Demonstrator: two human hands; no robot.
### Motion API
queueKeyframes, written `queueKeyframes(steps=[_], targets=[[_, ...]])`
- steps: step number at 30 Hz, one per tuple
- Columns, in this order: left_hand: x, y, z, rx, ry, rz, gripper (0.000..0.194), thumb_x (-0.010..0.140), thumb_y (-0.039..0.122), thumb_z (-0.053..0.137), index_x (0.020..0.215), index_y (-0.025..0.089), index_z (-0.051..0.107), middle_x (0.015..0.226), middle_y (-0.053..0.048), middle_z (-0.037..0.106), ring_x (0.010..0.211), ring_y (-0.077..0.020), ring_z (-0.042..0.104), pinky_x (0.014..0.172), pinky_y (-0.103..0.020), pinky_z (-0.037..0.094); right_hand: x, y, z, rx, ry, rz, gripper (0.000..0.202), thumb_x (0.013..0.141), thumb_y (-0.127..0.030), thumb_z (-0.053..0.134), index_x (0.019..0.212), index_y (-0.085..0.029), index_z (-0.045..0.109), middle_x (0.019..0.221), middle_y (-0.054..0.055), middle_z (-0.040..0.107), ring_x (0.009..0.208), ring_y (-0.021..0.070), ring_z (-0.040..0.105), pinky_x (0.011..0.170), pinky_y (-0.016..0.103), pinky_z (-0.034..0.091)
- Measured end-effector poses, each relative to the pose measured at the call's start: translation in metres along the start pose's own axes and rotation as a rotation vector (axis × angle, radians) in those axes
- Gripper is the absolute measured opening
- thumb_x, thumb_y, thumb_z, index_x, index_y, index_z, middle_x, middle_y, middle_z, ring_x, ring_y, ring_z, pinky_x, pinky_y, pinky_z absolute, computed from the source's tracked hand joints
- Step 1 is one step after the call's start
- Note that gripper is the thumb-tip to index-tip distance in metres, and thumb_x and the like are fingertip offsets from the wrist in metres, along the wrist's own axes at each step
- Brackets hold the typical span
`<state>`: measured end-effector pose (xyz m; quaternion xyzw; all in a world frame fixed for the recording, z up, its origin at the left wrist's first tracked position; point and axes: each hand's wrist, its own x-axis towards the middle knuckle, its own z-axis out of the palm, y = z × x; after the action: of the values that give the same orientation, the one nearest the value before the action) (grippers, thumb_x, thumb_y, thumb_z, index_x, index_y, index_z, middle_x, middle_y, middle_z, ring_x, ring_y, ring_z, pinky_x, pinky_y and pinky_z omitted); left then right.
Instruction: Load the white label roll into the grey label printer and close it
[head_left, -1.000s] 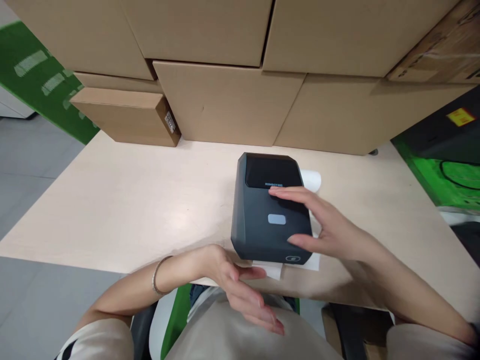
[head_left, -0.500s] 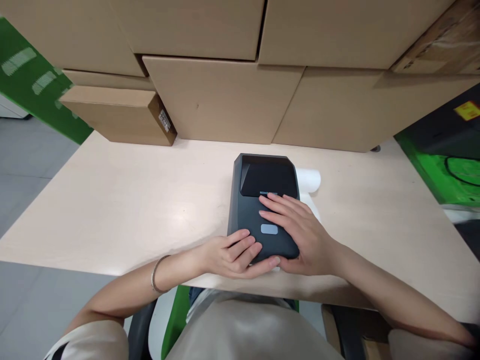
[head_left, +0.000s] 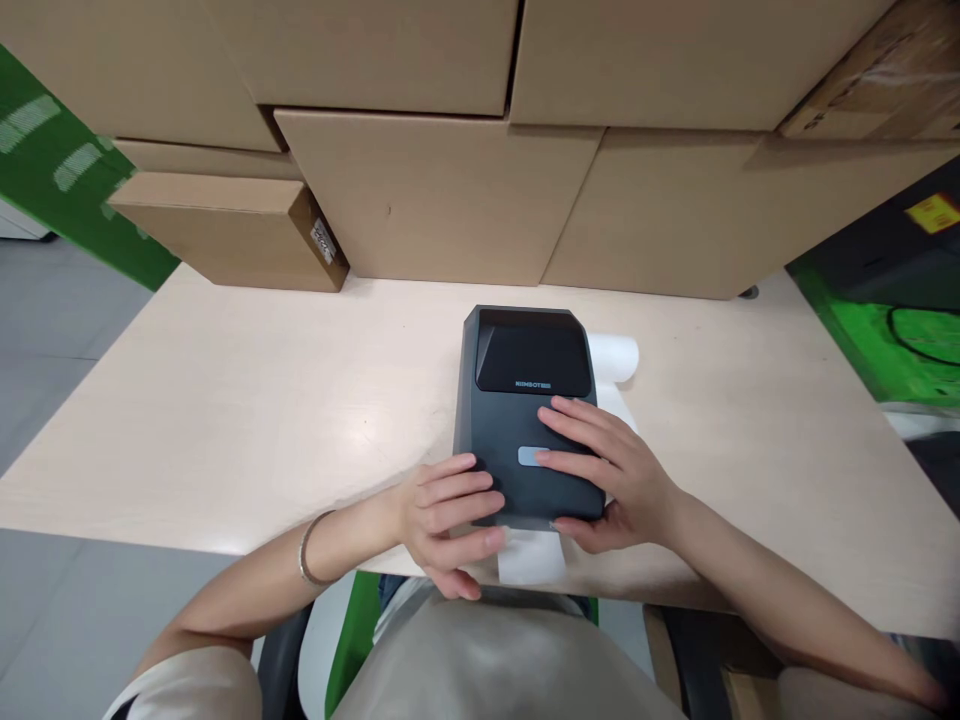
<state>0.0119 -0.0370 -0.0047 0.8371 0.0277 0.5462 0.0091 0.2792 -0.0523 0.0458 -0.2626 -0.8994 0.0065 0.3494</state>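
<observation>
A dark grey label printer [head_left: 499, 430] with a glossy black top window lies on the table before me. From its near edge hangs a white label strip [head_left: 532, 560]. My right hand [head_left: 611, 470] rests spread over the printer's right side, a fingertip at the pale blue button [head_left: 528, 456] and the thumb at the front edge. Beside the printer's near left corner, my left hand [head_left: 450, 515] has its fingers extended and apart, some against the casing, with the index finger near the strip's left edge. A white paper roll [head_left: 615, 358] lies behind the printer's right side.
Large cardboard boxes [head_left: 442, 200] are stacked along the back of the table [head_left: 262, 400]. A flatter carton [head_left: 217, 235] stands at the back left. The table's near edge runs close to my body.
A white label strip now sticks out at the printer's front. My left hand has moved left and opened its fingers; my right fingers have slid down onto the button.
</observation>
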Motion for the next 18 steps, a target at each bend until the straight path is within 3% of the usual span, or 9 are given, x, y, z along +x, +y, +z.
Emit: queueKeyframes(steps=[4,8,14,18], targets=[[-0.006,-0.003,0.002,0.125,0.219,-0.181,0.043,0.098,0.056,0.033,0.113,0.032,0.066,0.113,-0.004,0.067,0.116,-0.0198,0.064,0.109,-0.036,0.057,0.001,-0.006,-0.005,-0.032,-0.028,0.035,0.047,0.09,-0.05,0.061,0.123,-0.017,0.063,0.14,0.017,0.063,0.149,0.0286,0.044,0.115,0.046,0.05],[-0.009,-0.012,0.005,0.14,0.354,-0.478,0.053,0.102,0.055,0.027,0.135,0.031,0.06,0.117,-0.006,0.06,0.112,-0.0227,0.062,0.108,-0.042,0.055,-0.001,-0.009,-0.007,-0.06,-0.051,0.059,0.048,0.087,-0.045,0.064,0.125,-0.017,0.063,0.14,0.015,0.064,0.148,0.0297,0.045,0.116,0.048,0.048],[-0.016,-0.027,0.012,-0.092,0.436,-0.984,0.047,0.103,0.06,0.036,0.131,0.029,0.06,0.129,-0.007,0.057,0.127,-0.0245,0.054,0.118,-0.048,0.042,-0.004,-0.008,-0.007,-0.146,-0.094,-0.025,0.06,0.086,-0.052,0.063,0.131,-0.011,0.058,0.129,0.016,0.071,0.137,0.0303,0.058,0.117,0.051,0.047],[-0.02,-0.033,0.016,-0.358,0.439,-1.26,0.05,0.102,0.066,0.041,0.131,0.029,0.058,0.142,-0.008,0.055,0.137,-0.0261,0.051,0.122,-0.052,0.039,0.005,0.0,-0.021,-0.159,0.077,-0.094,0.058,0.089,-0.056,0.06,0.129,-0.014,0.06,0.119,0.015,0.074,0.125,0.0277,0.067,0.11,0.047,0.055]])
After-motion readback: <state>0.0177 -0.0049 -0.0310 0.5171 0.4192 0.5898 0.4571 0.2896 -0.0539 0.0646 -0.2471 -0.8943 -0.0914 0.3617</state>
